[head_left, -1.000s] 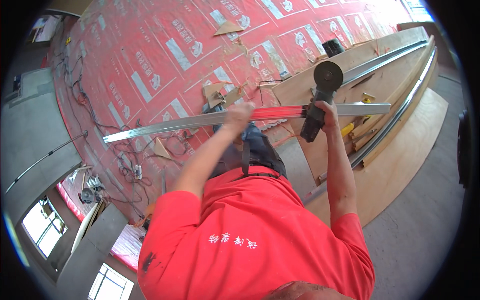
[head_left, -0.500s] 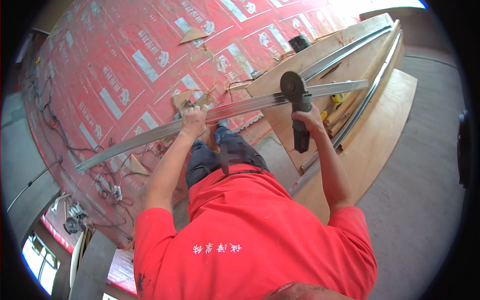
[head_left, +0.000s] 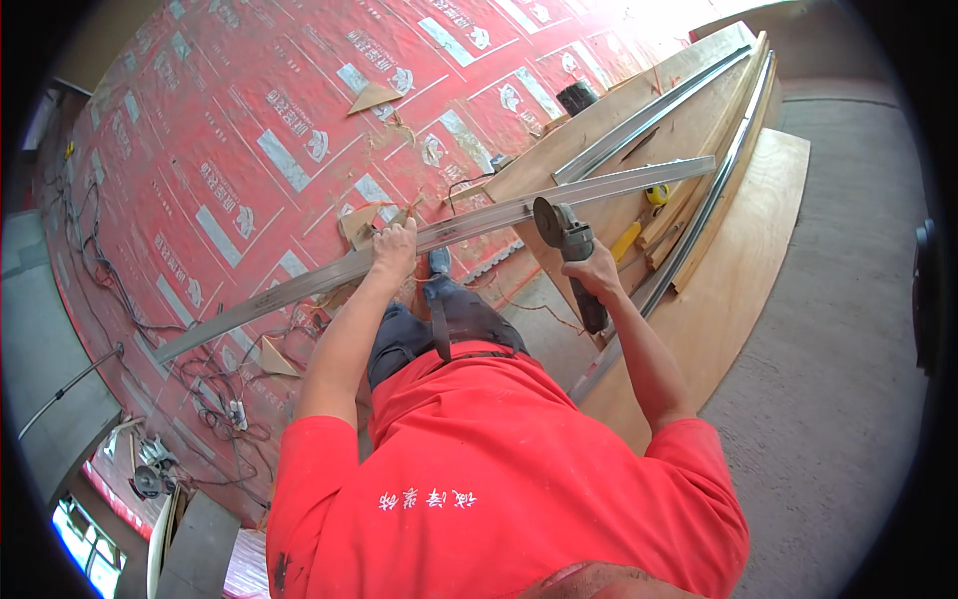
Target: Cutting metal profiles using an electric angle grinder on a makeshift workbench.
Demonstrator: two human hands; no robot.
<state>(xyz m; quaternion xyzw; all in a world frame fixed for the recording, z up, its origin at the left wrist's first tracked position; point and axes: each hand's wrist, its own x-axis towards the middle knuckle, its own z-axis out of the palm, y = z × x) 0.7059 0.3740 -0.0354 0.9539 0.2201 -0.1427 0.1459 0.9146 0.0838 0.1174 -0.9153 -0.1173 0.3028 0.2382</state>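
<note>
A long silver metal channel (head_left: 299, 288) runs slantwise in front of me, from the floor at the left up over the boards at the right. My left hand (head_left: 395, 248) is closed around it near its middle. In my right hand (head_left: 596, 270) I grip a dark angle grinder (head_left: 577, 243) by its body, handle end pointing toward me. Its round disc (head_left: 547, 222) overlaps the near edge of the channel, to the right of my left hand. Whether the disc touches the metal I cannot tell.
Plywood boards (head_left: 743, 230) lie at the right, bearing wood strips, another metal channel (head_left: 649, 115) and a yellow tape measure (head_left: 657, 195). Tangled cables (head_left: 215, 399) spread over the red floor covering (head_left: 200, 130) at the left. A wood scrap (head_left: 373, 97) lies ahead.
The grinder has moved left and toward me, from over the channel to its near edge, and its disc has turned. My left hand still holds the channel.
</note>
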